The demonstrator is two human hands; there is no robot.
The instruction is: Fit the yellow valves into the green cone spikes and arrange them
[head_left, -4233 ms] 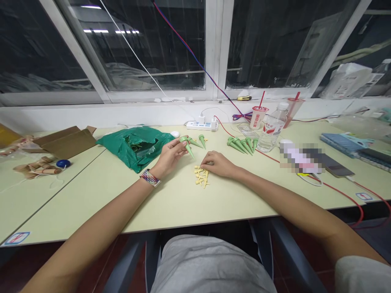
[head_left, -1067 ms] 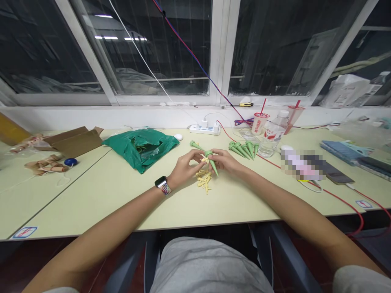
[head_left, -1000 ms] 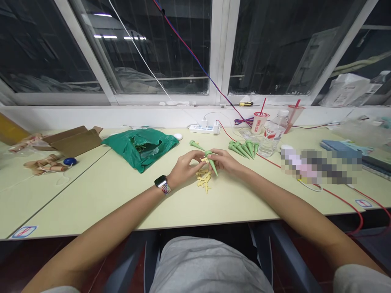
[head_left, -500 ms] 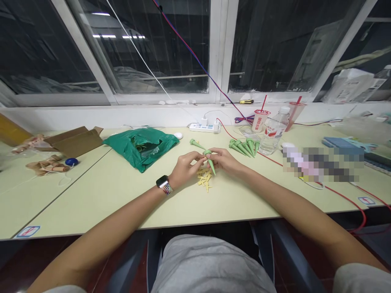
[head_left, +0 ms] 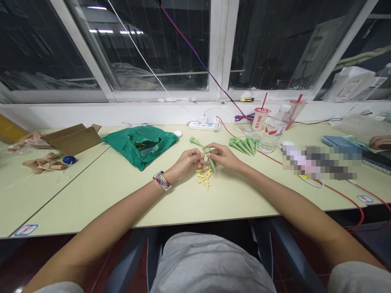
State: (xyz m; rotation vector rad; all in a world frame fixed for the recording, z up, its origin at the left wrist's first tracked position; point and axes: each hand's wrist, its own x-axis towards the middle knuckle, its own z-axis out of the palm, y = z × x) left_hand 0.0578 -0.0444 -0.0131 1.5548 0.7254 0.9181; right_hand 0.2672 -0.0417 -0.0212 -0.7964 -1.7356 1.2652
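Observation:
My right hand (head_left: 224, 156) grips a green cone-shaped plastic spike (head_left: 213, 165) near its wide capped end, with the tip pointing down. My left hand (head_left: 188, 162) is pinched at the side of that cap, and a bit of a small yellow plastic piece (head_left: 205, 156) shows at the fingertips. Below the hands lies a loose pile of small yellow pieces (head_left: 208, 176) on the table. Another green spike (head_left: 195, 141) rests just behind my hands. Several more green spikes (head_left: 242, 145) lie in a group to the right.
A green plastic bag (head_left: 143, 146) and a cardboard box (head_left: 73, 140) are on the left, beside wooden toy parts with a blue ball (head_left: 69, 160). A water bottle (head_left: 275, 130), a cup (head_left: 260, 119) and a red cable (head_left: 339, 193) are right. Another person's hand (head_left: 380, 142) is at the far right.
My left wrist has turned, so the watch face no longer shows and the band does. Both hands stay at the spike's cap. Another person's hand has appeared at the far right.

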